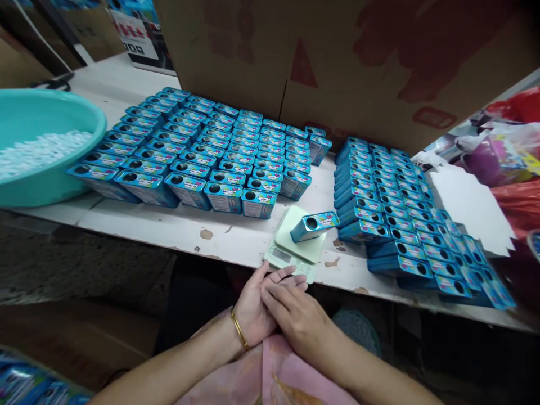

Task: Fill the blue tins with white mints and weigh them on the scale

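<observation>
My left hand [258,306] lies palm up at the table's front edge, fingers spread, a gold bangle on its wrist. Over its palm rests my right hand [297,312], its fingertips bunched together; whatever they may hold is hidden. Just beyond the fingers sits a pale green scale [283,239] with a small display. One blue tin [311,225] with a round dark hole in its top stands on the scale, touched by neither hand.
Rows of blue tins [223,191] stand left of the scale, more tins [390,216] right. A turquoise basin [95,121] of small white pieces [50,149] is far left. Behind stands a large cardboard box [253,62]; white cards [468,205] and bags [514,140] lie right.
</observation>
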### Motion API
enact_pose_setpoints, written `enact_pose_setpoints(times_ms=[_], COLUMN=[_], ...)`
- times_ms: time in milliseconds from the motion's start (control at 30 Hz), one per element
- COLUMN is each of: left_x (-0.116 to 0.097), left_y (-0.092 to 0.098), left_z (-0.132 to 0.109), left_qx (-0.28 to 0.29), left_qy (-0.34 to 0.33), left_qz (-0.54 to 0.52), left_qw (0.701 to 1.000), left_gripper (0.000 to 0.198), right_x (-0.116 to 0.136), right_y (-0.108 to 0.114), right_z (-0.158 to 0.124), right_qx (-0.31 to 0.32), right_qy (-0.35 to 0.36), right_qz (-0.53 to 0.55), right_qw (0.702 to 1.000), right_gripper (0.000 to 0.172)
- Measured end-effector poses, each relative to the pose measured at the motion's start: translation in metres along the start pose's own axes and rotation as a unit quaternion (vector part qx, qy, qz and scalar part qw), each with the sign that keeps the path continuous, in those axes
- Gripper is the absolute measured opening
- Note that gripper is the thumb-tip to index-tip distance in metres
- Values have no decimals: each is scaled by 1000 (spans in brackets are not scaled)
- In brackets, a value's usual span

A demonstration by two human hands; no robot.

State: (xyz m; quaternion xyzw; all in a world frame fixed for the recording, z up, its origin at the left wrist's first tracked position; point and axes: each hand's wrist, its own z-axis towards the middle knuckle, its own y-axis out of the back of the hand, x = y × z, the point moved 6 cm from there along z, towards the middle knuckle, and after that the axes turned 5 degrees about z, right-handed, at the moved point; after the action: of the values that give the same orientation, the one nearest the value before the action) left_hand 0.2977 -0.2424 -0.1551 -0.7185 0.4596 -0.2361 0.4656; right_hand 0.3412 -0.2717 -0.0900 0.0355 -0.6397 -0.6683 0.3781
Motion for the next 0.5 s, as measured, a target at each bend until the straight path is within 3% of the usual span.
enact_pose_setpoints(times_ms=[100,167,400,500], left_x=[9,11,10,9], left_y=[5,7,12,12], left_z=[-1,-1,-1,-2], left_qx=[-1,3,-7,-16], left_qy=[20,19,10,2], left_qz=[2,5,31,37], left_qw=[1000,1000,999,999], left_gripper=[53,50,45,44], right_x=[4,-3,-58,-74], right_y=[-22,-15,82,103], right_z=[-12,-16,-1,18], right_qx=[12,-5,-176,-201], right_qy=[0,2,-95,-97], right_qz=[26,60,40,14], right_qw=[1000,998,979,975], right_gripper=[32,29,24,23])
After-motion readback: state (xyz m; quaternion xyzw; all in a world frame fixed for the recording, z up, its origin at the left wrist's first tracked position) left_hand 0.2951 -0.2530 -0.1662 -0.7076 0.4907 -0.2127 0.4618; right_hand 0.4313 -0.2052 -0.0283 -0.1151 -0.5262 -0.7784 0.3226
